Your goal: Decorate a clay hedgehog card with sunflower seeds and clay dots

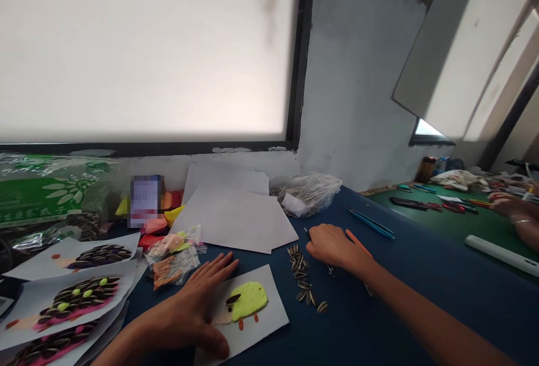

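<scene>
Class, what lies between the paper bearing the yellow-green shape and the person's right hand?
Striped seeds lie there in a loose line, as the head view shows.

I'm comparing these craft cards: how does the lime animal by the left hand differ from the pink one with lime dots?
The lime animal has only a dark seed or so near its head; the pink animal is covered in striped seeds. The pink animal carries lime dots; the lime animal shows none. The left hand rests on the lime animal's card; the pink animal's overlaps other cards. Both have peach heads facing picture-left.
</scene>
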`<move>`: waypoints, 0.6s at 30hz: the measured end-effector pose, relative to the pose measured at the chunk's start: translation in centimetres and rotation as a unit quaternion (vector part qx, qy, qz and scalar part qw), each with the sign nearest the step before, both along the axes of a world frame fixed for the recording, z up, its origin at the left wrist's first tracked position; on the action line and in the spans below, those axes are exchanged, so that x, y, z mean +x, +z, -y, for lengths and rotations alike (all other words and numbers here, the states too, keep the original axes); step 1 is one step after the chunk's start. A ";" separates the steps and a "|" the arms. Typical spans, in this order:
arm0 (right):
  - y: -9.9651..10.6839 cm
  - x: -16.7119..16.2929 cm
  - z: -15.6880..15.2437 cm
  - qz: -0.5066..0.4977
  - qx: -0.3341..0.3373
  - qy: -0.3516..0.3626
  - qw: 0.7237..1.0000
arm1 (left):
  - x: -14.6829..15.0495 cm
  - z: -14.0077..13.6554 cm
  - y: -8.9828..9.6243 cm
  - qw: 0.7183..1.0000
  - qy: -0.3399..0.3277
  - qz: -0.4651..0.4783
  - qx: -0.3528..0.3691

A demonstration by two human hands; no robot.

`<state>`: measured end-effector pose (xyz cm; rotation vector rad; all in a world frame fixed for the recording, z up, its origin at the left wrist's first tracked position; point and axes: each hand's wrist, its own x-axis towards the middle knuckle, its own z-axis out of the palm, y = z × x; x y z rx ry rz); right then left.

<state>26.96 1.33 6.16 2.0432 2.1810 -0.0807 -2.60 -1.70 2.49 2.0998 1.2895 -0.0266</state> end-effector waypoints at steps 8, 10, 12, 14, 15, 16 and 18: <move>-0.6 -1.5 0.9 0.005 -0.019 0.046 0.999 | 0.1 0.0 0.3 1.000 -0.008 -0.011 -0.003; -0.5 -1.6 0.3 0.014 0.004 0.043 0.999 | 0.1 0.1 0.5 1.000 -0.005 -0.011 -0.007; -0.4 -1.7 -0.6 0.024 0.027 0.041 0.999 | 0.1 0.2 0.6 1.000 -0.008 -0.009 -0.007; -0.5 -1.9 -1.5 0.026 0.042 0.052 0.997 | 0.1 0.2 0.5 1.000 -0.008 -0.008 -0.008; -0.7 -2.1 -1.9 0.024 0.046 0.062 0.997 | 0.1 0.1 0.5 1.000 -0.007 -0.010 -0.010; -0.9 -2.2 -2.2 0.021 0.048 0.072 0.996 | 0.1 0.1 0.5 1.000 -0.007 -0.011 -0.012; -1.2 -2.6 -2.5 0.011 0.053 0.089 0.995 | 0.0 0.1 0.5 1.000 -0.011 -0.014 -0.015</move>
